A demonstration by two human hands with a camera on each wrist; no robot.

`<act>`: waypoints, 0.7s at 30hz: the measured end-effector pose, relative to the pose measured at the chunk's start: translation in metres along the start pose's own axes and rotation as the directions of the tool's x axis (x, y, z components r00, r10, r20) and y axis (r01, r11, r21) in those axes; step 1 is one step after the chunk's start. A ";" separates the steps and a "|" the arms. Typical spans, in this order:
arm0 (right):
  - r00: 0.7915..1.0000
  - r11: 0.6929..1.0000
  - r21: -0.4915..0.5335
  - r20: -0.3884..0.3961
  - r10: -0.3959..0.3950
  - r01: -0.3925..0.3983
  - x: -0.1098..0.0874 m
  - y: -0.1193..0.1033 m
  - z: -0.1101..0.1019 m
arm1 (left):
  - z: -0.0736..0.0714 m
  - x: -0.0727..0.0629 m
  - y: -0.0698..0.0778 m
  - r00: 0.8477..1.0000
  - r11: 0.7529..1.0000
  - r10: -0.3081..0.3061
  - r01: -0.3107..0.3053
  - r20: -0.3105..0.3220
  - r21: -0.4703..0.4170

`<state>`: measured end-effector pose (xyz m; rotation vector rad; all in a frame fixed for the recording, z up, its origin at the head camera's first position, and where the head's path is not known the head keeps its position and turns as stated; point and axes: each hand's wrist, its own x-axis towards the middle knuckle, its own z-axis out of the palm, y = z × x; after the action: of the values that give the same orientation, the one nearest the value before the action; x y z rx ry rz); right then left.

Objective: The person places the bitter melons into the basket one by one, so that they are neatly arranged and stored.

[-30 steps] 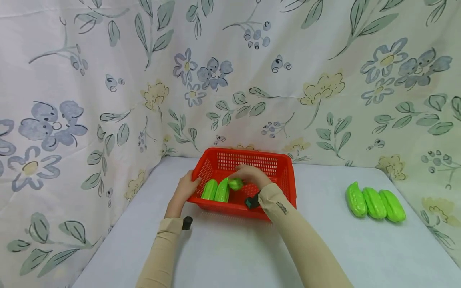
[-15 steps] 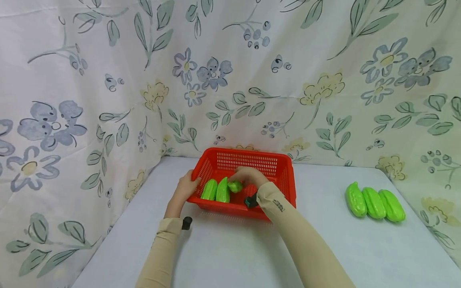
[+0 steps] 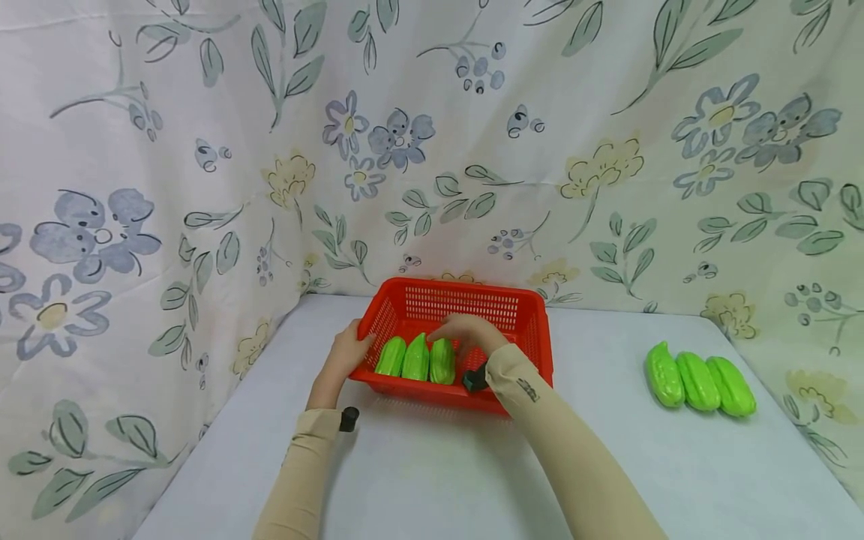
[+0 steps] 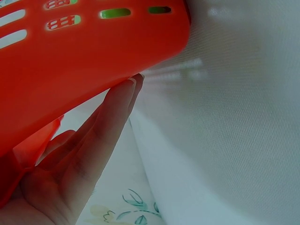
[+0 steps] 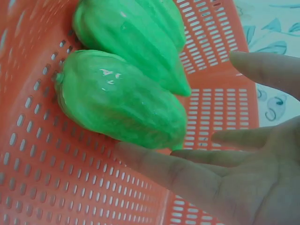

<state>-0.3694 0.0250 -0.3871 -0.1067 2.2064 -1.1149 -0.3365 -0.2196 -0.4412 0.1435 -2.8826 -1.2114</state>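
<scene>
right hand (image 3: 469,330) standing wide, holding nothing, just beside rightmost green gourd (image 3: 442,362) in basket (image 3: 432,391) | left hand (image 3: 351,349) gripping rim | basket sitting near table's (image 3: 432,472) back edge | lifting straight up likely avoids nudging

Staged tabletop bay, to all appearance a recording set or lab station; from where I stand, a white-topped table (image 3: 432,480) is closed in at the back and sides by floral cloth (image 3: 445,157) (loosely hung, creased in places); a dark device (image 3: 349,418) at each wrist suits such a set; the building beyond is hidden.
</scene>
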 end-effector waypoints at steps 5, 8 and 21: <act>1.000 0.998 -0.063 0.017 0.023 -0.021 -0.004 0.000 -0.001 | 0.001 0.000 0.000 1.000 1.000 -0.011 0.011 0.011 -0.008; 0.999 0.998 -0.060 0.036 0.023 -0.021 -0.006 -0.001 -0.001 | 0.001 -0.001 0.000 1.000 1.000 0.000 0.000 0.005 -0.005; 0.999 0.999 -0.046 0.044 -0.028 0.030 -0.018 0.001 -0.001 | 0.001 -0.001 0.000 1.000 1.000 0.005 -0.005 -0.006 -0.007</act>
<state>-0.3556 0.0326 -0.3775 -0.1816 2.1993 -1.0676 -0.3356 -0.2192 -0.4419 0.1394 -2.8718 -1.2187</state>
